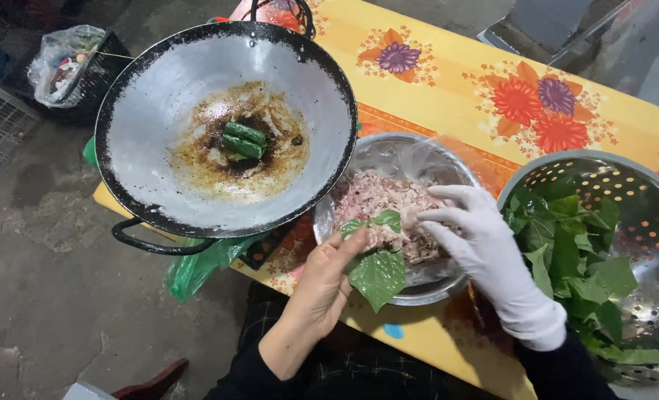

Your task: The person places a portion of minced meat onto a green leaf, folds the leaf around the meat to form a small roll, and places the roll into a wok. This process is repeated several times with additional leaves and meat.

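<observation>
Yellow flowered tablecloth (448, 89) spread beneath. Green leaf (378, 275) pinched in bare left hand (322, 285). Minced meat (389, 211) in steel bowl (418, 292) touched by gloved right hand (485, 252), fingers partly curled.

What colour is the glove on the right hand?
White. The glove covers the whole right hand, seen clearly in the head view, over the bowl of minced meat.

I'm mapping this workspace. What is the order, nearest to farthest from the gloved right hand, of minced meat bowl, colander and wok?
From the right hand:
1. Minced meat bowl, under its fingertips.
2. Colander, just right.
3. Wok, far left.
</observation>
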